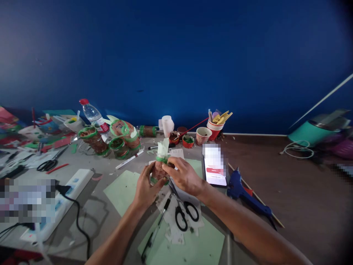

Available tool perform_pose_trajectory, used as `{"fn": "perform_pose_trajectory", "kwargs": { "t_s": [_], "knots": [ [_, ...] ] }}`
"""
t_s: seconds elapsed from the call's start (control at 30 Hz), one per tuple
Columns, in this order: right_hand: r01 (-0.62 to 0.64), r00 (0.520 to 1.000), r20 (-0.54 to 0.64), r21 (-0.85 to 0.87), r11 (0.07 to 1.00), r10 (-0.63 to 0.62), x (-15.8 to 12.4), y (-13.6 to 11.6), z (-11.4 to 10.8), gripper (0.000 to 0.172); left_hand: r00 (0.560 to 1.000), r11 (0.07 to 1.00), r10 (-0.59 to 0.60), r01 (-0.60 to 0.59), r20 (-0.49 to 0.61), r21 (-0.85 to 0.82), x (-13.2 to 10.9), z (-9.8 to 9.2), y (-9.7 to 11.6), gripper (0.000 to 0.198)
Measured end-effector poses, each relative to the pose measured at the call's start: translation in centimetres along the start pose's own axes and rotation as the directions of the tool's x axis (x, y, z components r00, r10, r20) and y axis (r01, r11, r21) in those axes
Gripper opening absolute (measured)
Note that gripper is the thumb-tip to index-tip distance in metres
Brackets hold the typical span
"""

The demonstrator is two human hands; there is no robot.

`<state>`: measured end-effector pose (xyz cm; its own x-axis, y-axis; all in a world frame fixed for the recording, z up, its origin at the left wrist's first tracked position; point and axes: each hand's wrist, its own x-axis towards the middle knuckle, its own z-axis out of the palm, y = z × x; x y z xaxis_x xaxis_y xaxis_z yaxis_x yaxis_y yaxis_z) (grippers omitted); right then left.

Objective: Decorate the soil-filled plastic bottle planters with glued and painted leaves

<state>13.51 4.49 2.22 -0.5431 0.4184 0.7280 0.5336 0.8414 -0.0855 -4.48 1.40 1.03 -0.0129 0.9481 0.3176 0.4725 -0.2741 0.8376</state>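
Note:
My left hand (146, 187) wraps around a small brown jar-like craft piece (159, 170) with green bands at top and bottom. A pale green paper piece (163, 146) stands up from its top. From the right, my right hand (184, 175) grips the upper side of the same piece, its fingers bent and pressed close to the rim; the fingertips are partly hidden. Just below the hands lie scissors (180, 213) with black handles and a pen (157, 230), over white paper scraps (175, 230) and a pale green sheet (204, 246).
Similar brown-and-green jars (93, 141) stand at the back left beside a water bottle (95, 119). Paint cups (188, 141) and a red cup (215, 129) line the back. A phone (213, 165) and blue glue gun (245, 193) lie right; a power strip (59, 206) lies left.

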Motion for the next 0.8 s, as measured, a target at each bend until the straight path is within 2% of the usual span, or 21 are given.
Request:
{"fn": "perform_pose_trajectory", "kwargs": {
  "t_s": [0.17, 0.37, 0.53, 0.8],
  "knots": [
    [0.005, 1.0, 0.012, 0.0, 1.0, -0.005, -0.09, 0.1, 0.21, 0.026, 0.999, 0.999, -0.03, 0.03, 0.011, 0.016, 0.05, -0.09, 0.05, 0.051],
    [-0.112, 0.993, 0.044, 0.08, 0.99, 0.109, 0.48, -0.13, 0.18, 0.018, 1.0, 0.998, 0.005, -0.005, 0.003, 0.056, 0.08, -0.16, 0.2, 0.047],
    [-0.187, 0.977, 0.116, 0.045, 0.981, 0.181, 0.67, -0.54, -0.04, 0.017, 0.998, 0.988, 0.063, -0.061, -0.011, 0.139, 0.01, -0.05, -0.14, 0.052],
    [-0.195, 0.969, 0.173, 0.089, 0.977, 0.177, 0.55, -0.54, 0.01, 0.017, 0.995, 0.972, 0.086, -0.074, -0.047, 0.221, 0.0, 0.07, -0.3, 0.053]
  ]
}}
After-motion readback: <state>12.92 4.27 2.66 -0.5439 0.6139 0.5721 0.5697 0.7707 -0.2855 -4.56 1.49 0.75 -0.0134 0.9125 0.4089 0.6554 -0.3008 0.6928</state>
